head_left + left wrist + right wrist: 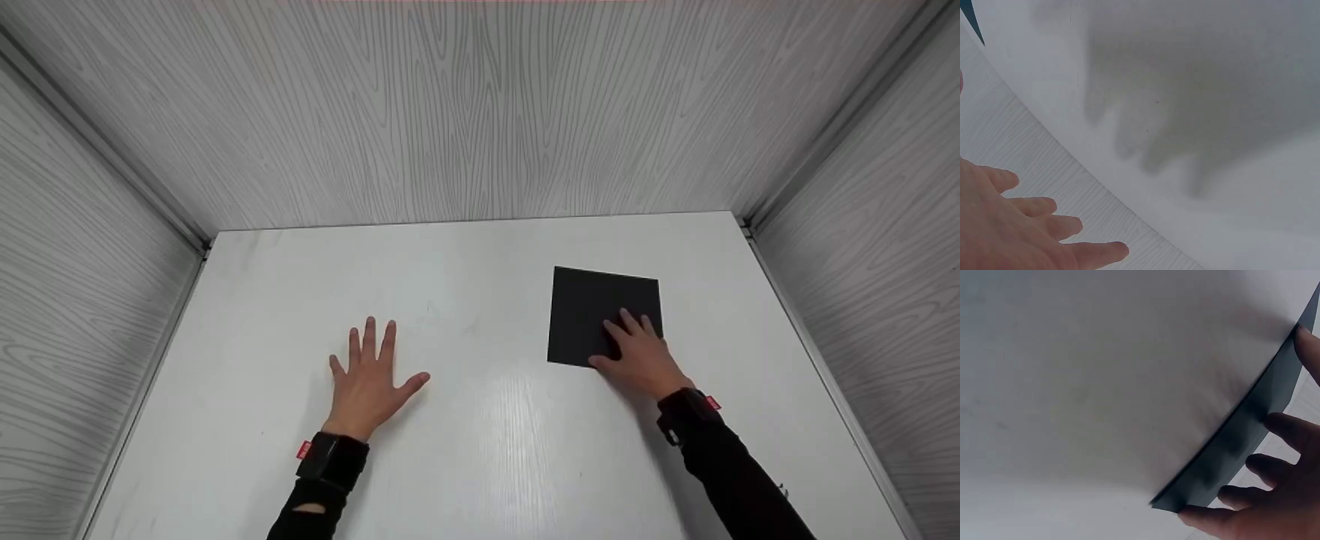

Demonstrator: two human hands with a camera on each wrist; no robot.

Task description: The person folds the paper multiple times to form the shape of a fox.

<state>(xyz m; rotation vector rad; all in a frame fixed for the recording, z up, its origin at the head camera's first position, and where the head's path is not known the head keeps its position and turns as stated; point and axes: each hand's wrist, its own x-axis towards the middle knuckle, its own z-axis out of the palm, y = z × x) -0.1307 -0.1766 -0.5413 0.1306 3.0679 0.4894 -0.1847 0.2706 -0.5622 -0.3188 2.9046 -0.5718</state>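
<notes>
A black square sheet (581, 311) lies flat on the white table, right of the middle. My right hand (641, 364) is over its near right corner, fingers spread. In the right wrist view, the fingertips (1278, 422) touch the dark sheet (1224, 450) along its near part, with the thumb at one edge. My left hand (366, 390) is apart from the sheet, left of the middle, with its fingers stretched wide and nothing in it. The left wrist view shows these straight fingers (1100, 253) raised over the table, their shadow falling on it.
The white table (465, 300) is closed in by a grey wood-grain panel (480, 112) at the back and similar panels at the left (75, 300) and right (870, 247). Metal strips run along the corners. Both wrists wear black bands.
</notes>
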